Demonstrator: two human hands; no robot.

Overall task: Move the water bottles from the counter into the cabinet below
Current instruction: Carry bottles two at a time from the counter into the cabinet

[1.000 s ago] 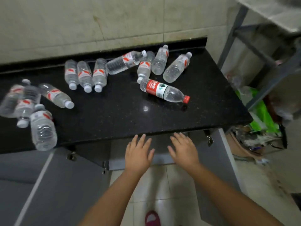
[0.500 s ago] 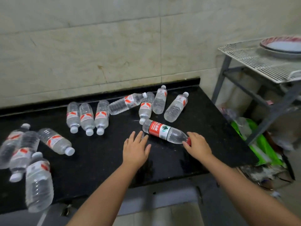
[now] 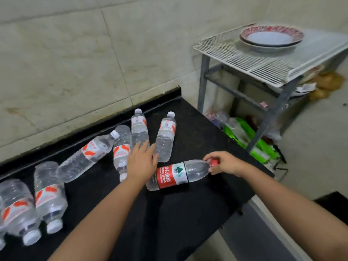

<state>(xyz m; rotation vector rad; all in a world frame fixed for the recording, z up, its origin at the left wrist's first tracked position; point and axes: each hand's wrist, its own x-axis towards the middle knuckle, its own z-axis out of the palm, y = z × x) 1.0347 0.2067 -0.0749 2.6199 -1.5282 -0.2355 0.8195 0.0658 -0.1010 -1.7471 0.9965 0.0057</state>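
Note:
Several clear water bottles lie on their sides on the black counter [image 3: 197,129]. One with a red label and red cap [image 3: 177,175] lies nearest the front right. My right hand [image 3: 224,162] pinches its red cap. My left hand [image 3: 141,162] reaches with straight fingers over two white-capped bottles [image 3: 140,129] [image 3: 165,138] at the back, its fingertips touching them. More white-capped bottles lie to the left [image 3: 88,157] [image 3: 49,196] [image 3: 17,210].
A grey metal rack [image 3: 263,68] with a wire shelf and stacked plates [image 3: 271,37] stands right of the counter. Green bags [image 3: 244,136] lie under it. A grey cabinet door [image 3: 263,232] shows below the counter's right end. A tiled wall is behind.
The view has risen from the cabinet doors below to the countertop. Both hands moved up onto the counter; my right hand took the red cap and my left reached further back to the white-capped bottles.

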